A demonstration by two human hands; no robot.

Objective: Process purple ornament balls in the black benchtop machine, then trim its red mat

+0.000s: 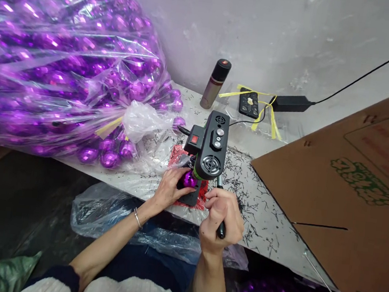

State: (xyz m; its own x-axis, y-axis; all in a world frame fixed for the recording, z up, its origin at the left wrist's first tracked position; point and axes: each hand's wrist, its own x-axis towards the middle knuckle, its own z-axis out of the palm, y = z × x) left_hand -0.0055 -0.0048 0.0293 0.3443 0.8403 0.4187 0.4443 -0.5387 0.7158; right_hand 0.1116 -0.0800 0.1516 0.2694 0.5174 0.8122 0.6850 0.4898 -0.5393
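Observation:
My left hand (168, 187) pinches a shiny purple ball ornament (189, 179) between thumb and fingers. The ball sits beneath the head of a small black bench machine (213, 143) with round vents and a red switch. Its dark base (189, 198) rests on a red sheet (204, 191). My right hand (221, 221) is wrapped round the black-gripped lever (221, 231) at the machine's right side. The ball's top is hidden under the machine head.
A large clear bag of purple balls (85, 58) fills the left. Behind the machine stand a spray can (216, 84), a phone (249, 103) and a black power adapter (292, 103). A cardboard box (345, 182) leans in from the right. Black scraps (260, 210) litter the table.

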